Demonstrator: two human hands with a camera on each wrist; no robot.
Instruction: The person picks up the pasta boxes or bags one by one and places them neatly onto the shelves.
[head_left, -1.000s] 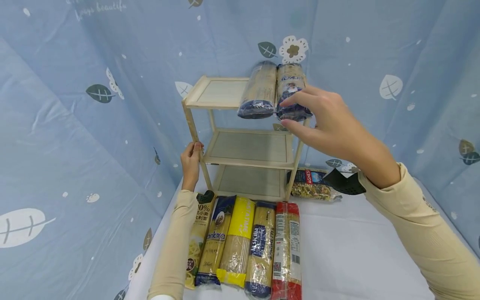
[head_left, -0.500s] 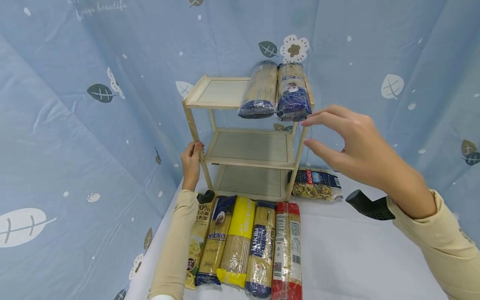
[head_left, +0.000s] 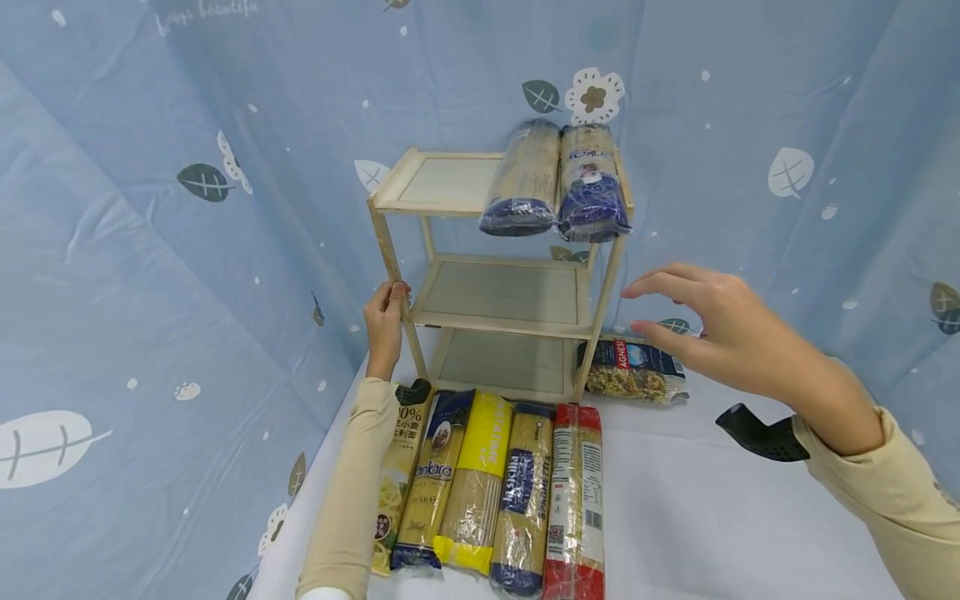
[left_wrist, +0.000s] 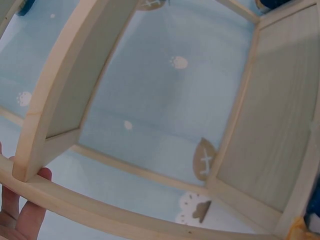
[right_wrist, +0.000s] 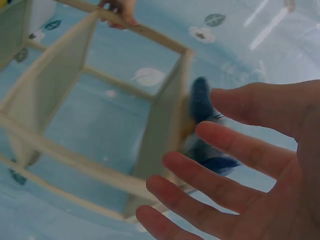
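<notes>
A three-tier wooden rack [head_left: 510,327] stands in the middle of the head view. My left hand [head_left: 385,325] grips its left front post at middle-shelf height; the fingers [left_wrist: 31,217] curl round the post in the left wrist view. Side by side on the right part of the top shelf lie two clear packets of spaghetti with blue ends, a left packet [head_left: 525,179] and a right packet [head_left: 592,185]. Right of the rack, below these packets, my right hand [head_left: 712,325] hovers with nothing in it, its fingers [right_wrist: 225,150] spread and the thumb apart.
Several long pasta packets lie in a row before the rack, among them a navy-and-gold one [head_left: 431,483], a yellow one [head_left: 480,467] and a red-ended one [head_left: 576,500]. An Agnesi pasta bag [head_left: 633,371] lies behind the right leg. Blue patterned curtain [head_left: 225,333] surrounds the white table [head_left: 675,500].
My right hand has come away from the right packet on the top shelf and moved right and down. My left hand has stayed on the post.
</notes>
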